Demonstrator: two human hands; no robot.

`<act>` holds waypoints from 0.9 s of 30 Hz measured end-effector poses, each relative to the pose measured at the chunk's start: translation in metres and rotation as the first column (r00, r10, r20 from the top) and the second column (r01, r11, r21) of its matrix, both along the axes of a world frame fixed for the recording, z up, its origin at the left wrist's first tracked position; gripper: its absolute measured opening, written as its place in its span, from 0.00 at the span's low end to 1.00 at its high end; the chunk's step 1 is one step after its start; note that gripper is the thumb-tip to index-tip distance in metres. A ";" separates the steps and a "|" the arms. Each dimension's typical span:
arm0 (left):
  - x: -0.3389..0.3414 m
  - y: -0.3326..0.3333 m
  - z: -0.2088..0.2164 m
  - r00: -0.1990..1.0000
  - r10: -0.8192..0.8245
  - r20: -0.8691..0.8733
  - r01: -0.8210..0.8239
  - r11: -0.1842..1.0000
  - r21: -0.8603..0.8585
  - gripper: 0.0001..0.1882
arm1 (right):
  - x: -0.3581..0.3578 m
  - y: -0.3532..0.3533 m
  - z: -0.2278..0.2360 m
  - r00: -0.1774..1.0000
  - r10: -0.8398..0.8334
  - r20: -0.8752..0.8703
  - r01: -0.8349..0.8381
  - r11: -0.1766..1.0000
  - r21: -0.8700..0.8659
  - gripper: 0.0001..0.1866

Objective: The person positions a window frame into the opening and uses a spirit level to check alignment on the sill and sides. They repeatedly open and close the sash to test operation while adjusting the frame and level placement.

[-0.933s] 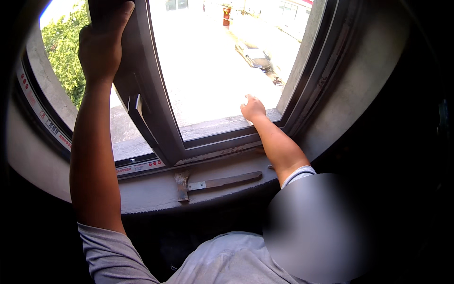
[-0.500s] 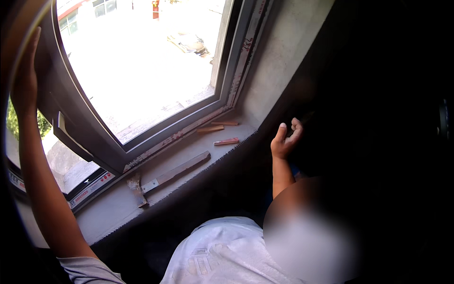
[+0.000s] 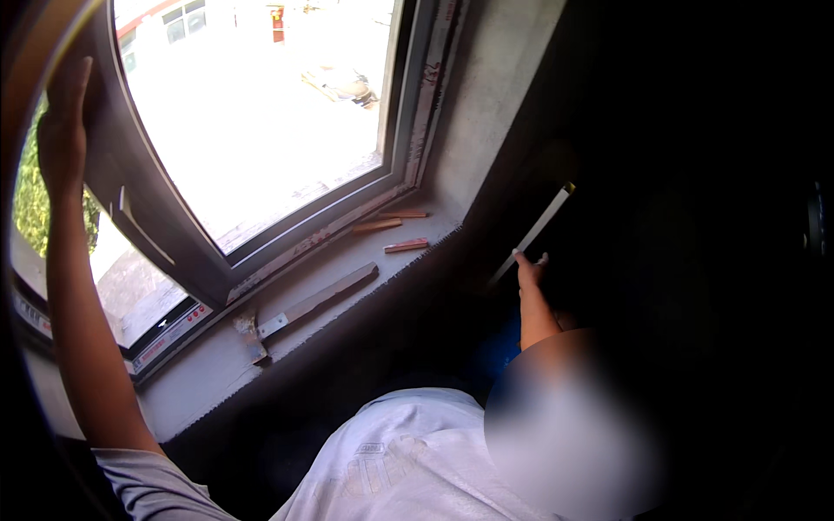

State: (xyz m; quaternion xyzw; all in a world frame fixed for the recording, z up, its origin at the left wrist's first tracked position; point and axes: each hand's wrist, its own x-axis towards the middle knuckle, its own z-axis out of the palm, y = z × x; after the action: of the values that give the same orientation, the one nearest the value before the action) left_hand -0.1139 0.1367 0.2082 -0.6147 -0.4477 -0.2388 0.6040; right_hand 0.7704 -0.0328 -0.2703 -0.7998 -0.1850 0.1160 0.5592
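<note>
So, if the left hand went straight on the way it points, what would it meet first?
Probably just more of the dark window frame alongside the left hand; nothing separate shows ahead before the picture's dark rim, though depth there is unclear.

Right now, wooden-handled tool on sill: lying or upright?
Lying: the wooden-handled tool stretches along the sill, metal head at left end.

Pale strip (image 3: 543, 217) now in right hand (image 3: 532, 273)
The hand, earlier over the windowsill (image 3: 200, 388), is now right of it.
</note>
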 end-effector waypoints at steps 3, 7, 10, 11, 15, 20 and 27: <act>0.050 0.005 -0.046 0.953 -0.287 0.099 0.288 0.958 0.000 0.27 | 0.018 -0.009 -0.025 0.992 0.084 0.097 -0.096 0.988 0.118 0.61; 0.142 -0.059 -0.052 0.273 -0.317 0.908 0.541 0.831 0.128 0.47 | 0.023 0.001 -0.052 0.972 0.167 0.167 -0.198 0.961 0.192 0.46; 0.128 -0.073 -0.066 0.367 -0.244 0.898 0.515 0.857 0.022 0.46 | 0.026 0.020 -0.057 0.983 0.061 0.171 -0.092 0.980 0.178 0.29; 0.131 -0.079 -0.070 0.313 -0.273 0.910 0.589 0.807 0.040 0.47 | 0.013 0.020 -0.042 0.983 0.057 0.175 -0.089 0.980 0.178 0.26; 0.126 -0.093 -0.080 0.256 -0.224 0.940 0.706 0.708 -0.024 0.41 | -0.035 0.003 0.027 0.806 0.537 0.247 -0.589 0.765 0.261 0.27; 0.108 -0.096 -0.117 0.114 -0.067 0.991 0.814 0.579 -0.054 0.42 | -0.173 -0.026 0.174 0.193 0.921 0.339 -0.947 0.265 -0.183 0.17; 0.096 -0.122 -0.189 0.128 0.205 0.970 0.918 0.344 -0.194 0.51 | -0.313 -0.022 0.241 -0.124 0.969 0.214 -0.840 0.012 -0.543 0.18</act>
State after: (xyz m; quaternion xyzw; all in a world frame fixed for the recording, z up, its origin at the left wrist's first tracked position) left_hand -0.0183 0.0143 0.0195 -0.6446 -0.5349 -0.4674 -0.2828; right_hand 0.4579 -0.0550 -0.0297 -0.4897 -0.8212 0.2569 0.1408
